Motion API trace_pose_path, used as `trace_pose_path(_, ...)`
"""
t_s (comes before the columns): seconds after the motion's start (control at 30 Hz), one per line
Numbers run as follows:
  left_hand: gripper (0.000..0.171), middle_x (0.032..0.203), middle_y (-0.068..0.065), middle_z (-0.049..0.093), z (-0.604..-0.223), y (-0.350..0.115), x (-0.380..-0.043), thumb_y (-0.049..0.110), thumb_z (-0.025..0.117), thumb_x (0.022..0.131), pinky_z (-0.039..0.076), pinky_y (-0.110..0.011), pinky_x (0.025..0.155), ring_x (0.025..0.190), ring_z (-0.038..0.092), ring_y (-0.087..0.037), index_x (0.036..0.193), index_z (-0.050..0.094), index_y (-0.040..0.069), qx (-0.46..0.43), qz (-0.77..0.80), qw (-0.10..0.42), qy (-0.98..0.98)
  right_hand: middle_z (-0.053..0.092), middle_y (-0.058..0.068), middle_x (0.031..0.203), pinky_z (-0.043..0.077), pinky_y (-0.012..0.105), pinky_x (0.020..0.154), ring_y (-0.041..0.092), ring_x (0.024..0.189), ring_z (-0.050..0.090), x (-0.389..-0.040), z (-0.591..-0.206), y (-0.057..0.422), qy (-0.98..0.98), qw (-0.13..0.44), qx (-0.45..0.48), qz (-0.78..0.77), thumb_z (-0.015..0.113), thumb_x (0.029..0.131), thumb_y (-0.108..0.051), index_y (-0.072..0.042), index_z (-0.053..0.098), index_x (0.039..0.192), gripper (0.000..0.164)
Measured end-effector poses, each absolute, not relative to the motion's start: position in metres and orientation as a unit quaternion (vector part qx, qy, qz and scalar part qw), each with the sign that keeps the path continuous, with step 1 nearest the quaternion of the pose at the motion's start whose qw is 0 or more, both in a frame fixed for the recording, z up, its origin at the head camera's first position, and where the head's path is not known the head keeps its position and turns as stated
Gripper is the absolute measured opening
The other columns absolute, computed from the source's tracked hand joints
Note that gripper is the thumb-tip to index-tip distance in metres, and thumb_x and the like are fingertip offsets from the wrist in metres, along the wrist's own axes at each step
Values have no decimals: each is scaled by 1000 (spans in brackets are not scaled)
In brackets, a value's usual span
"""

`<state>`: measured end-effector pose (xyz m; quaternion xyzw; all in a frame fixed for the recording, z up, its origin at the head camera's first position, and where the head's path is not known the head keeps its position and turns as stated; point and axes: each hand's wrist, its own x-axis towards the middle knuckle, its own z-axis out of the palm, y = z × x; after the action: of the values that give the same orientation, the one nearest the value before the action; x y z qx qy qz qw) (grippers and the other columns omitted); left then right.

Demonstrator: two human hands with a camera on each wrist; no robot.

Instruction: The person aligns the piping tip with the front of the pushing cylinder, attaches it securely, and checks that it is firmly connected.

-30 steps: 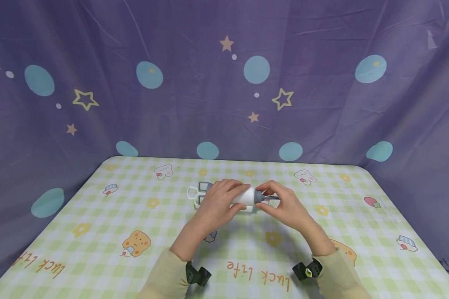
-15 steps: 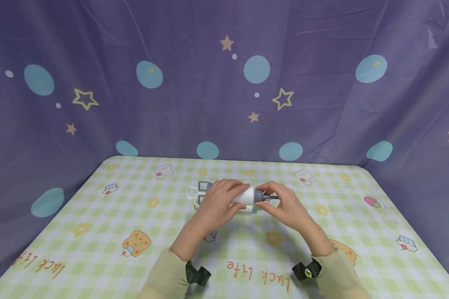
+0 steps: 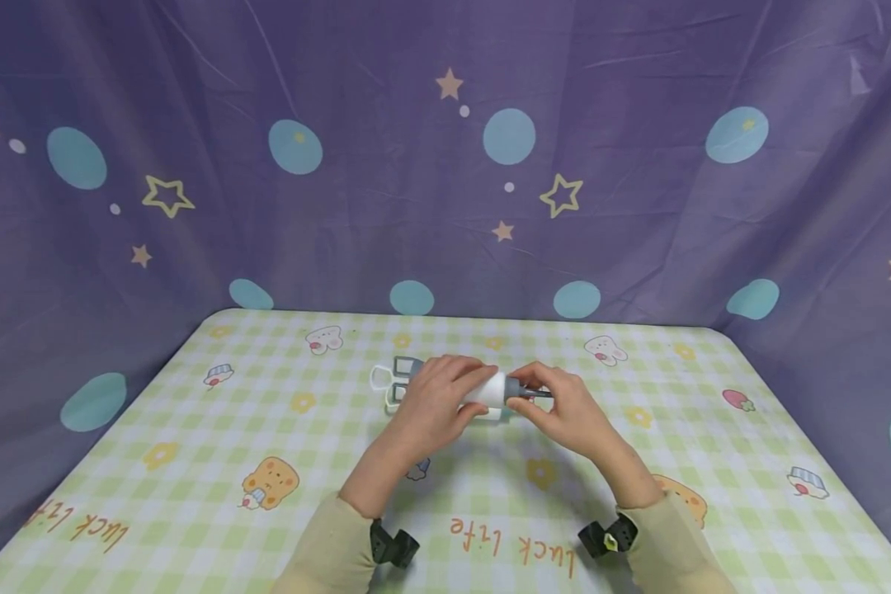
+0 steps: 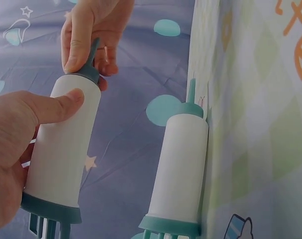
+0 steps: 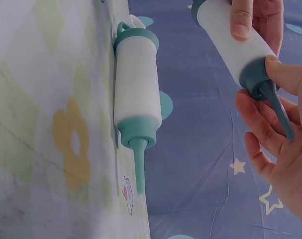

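Observation:
My left hand (image 3: 438, 396) grips the white barrel of a large plastic syringe (image 4: 61, 149) with a dark grey-teal nozzle cap (image 5: 255, 77) and finger rings. Thumb and fingers of my right hand (image 3: 564, 408) pinch that cap, its thin nozzle pointing right between them. The syringe is roughly level above the table. Beneath it a second white syringe (image 5: 137, 82), with a lighter teal cap (image 4: 185, 109), lies on the tablecloth, partly hidden by my left hand in the head view. Both wrist views show the two barrels apart from each other.
The green-and-white checked tablecloth (image 3: 267, 412) bears printed cartoons and lettering. Behind the table's far edge hangs a purple curtain (image 3: 386, 206) with stars and teal ovals. A small black camera (image 3: 393, 544) sits on my left wrist, another black camera (image 3: 609, 536) on my right.

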<state>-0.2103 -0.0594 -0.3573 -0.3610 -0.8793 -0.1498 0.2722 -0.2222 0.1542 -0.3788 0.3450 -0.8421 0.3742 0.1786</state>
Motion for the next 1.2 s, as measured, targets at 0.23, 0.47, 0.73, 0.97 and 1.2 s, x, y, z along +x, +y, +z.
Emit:
trace_pose_path(0.23, 46, 111, 0, 60, -356, -60, -210, 27, 74, 75, 42, -35, 92, 104, 54, -17, 118, 61, 16, -355, -144, 266, -884, 66, -4, 98, 53, 30, 74, 9, 84, 63, -223, -379, 153, -845, 162, 331, 387, 68, 82, -23, -17, 59, 108, 28)
trace_pose_path(0.47, 47, 112, -1, 61, -356, -61, -211, 28, 74, 74, 42, -36, 92, 104, 55, -18, 118, 61, 15, -353, -147, 262, -886, 65, -3, 100, 52, 30, 77, 11, 88, 62, -223, -379, 153, -842, 174, 329, 390, 75, 75, -22, -16, 59, 110, 38)
trace_pose_path(0.73, 45, 112, -1, 61, -357, -61, -211, 25, 73, 75, 42, -36, 92, 104, 55, -18, 118, 61, 16, -364, -147, 273, -878, 68, -1, 96, 53, 26, 73, 12, 84, 65, -222, -378, 151, -834, 198, 328, 397, 77, 72, -18, -12, 64, 102, 33)
trace_pose_path(0.97, 45, 112, -2, 61, -359, -61, -212, 26, 73, 76, 42, -35, 92, 103, 55, -18, 118, 61, 16, -377, -125, 293, -870, 69, 2, 96, 54, 25, 70, 16, 85, 67, -221, -378, 151, -840, 187, 319, 398, 76, 73, -20, -11, 65, 101, 31)
trace_pose_path(1.2, 45, 113, -2, 62, -361, -60, -213, 26, 73, 76, 42, -35, 91, 103, 55, -18, 118, 61, 15, -373, -125, 291, -872, 69, 3, 96, 54, 26, 70, 18, 86, 67, -221, -378, 151, -845, 166, 311, 402, 74, 75, -22, -11, 65, 102, 30)
